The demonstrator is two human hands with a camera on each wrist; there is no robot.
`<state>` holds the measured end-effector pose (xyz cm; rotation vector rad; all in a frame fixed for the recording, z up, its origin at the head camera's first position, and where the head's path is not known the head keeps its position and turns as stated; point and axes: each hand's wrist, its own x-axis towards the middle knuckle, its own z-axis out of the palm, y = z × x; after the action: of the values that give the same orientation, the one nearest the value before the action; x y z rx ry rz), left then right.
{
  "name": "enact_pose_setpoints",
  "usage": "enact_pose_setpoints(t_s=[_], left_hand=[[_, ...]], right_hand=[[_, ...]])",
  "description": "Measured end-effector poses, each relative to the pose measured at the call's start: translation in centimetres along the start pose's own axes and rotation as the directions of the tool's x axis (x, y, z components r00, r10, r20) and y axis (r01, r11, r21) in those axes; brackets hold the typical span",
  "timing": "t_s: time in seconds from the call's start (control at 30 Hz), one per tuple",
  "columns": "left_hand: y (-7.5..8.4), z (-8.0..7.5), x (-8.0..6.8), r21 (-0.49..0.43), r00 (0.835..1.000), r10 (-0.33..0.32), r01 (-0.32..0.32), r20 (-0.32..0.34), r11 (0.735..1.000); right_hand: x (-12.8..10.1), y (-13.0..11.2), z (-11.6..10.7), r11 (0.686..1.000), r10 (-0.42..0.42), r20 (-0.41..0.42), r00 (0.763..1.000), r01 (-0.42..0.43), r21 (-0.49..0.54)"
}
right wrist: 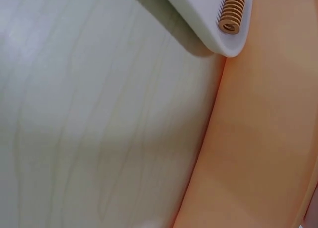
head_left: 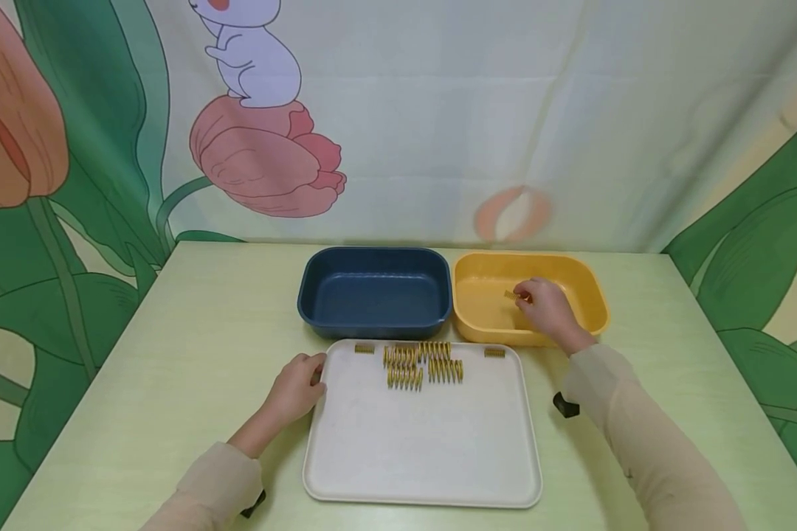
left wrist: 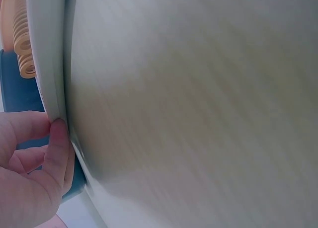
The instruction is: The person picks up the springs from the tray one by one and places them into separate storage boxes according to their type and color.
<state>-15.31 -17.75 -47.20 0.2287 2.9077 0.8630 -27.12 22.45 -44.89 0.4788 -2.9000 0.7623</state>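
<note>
The right hand (head_left: 546, 306) pinches a small spring (head_left: 510, 295) over the yellow bin (head_left: 587, 291), the spring pointing toward nine o'clock. The left hand (head_left: 297, 385) grips the tray (head_left: 425, 442) rim at nine o'clock, nearer the springs (head_left: 423, 364) lying at twelve.

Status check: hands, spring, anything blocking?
Right hand pinches a spring over yellow bin. Left hand holds white tray edge. Nothing blocking.
</note>
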Motion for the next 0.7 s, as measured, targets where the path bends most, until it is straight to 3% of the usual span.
enact_pose_setpoints(t_s=[0.7], left_hand=[[-0.03,0.15,0.06,-0.004,1.000,-0.002,0.002,-0.013,1.000]], right_hand=[[0.85,0.35,0.16,0.999,0.025,0.028,0.999,-0.026,0.018]])
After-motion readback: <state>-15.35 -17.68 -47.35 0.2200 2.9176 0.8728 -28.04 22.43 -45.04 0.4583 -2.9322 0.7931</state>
